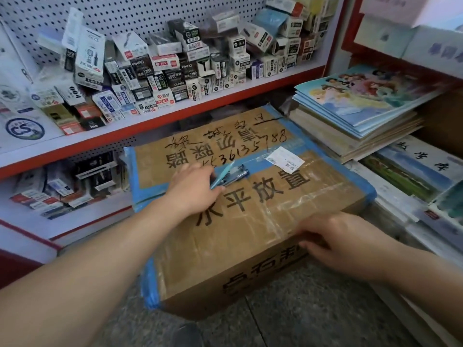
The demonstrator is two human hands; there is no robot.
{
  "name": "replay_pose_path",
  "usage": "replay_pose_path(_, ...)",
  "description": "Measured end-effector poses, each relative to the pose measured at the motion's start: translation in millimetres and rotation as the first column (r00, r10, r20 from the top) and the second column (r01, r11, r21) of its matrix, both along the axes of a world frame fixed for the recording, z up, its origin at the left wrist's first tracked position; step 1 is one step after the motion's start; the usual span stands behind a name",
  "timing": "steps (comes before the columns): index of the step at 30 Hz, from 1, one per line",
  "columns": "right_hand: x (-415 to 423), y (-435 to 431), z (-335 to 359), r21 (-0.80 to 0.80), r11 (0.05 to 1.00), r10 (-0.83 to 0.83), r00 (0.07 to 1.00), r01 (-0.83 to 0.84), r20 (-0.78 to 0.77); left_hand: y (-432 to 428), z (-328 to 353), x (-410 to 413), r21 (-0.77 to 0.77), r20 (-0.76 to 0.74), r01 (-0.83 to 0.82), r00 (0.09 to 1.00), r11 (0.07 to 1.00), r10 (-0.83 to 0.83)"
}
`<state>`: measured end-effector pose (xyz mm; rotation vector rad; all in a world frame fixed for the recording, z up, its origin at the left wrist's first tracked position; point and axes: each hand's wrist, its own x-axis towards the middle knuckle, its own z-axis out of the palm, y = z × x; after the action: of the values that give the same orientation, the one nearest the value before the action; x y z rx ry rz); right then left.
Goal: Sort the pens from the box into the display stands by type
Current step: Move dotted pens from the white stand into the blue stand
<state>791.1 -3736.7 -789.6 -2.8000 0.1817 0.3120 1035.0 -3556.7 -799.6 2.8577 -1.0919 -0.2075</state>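
A person crouches over a taped cardboard box point(263, 221) on the floor point(313, 309) of a stationery shop, with a small bunch of pens point(231, 174) lying on the lid. The left hand point(195, 189) is narrowed around the near ends of the pens, thumb and fingers pinching them against the cardboard. The pens stick out from that hand towards two o'clock, their long axis running from eight o'clock to two o'clock across the lid; one is pale blue, the others darker. The right hand point(335, 241), at five o'clock on the box, curls over the near right edge, thumb on top and fingers down the side, well apart from the pens. The left hand is plainly the nearer one and looks set to carry them. The box flaps remain sealed. A shelf point(160, 121) at twelve o'clock is crowded with pen cartons point(175, 63), and books point(363, 101) are stacked at two o'clock. No display stand can be picked out with certainty.
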Motion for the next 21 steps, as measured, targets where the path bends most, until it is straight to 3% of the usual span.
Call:
replay_pose_path(12,-9,-7,-6,-0.027,1.0,0.003,1.0,-0.003,0.02,-8,3,-12,0.138,-0.14,0.119,0.985,0.983,-0.099)
replay_pose_path(21,-13,-9,-3,-0.017,1.0,-0.021,1.0,0.021,0.005,-11,15,-16,0.144,-0.251,0.073,0.967,0.987,-0.035)
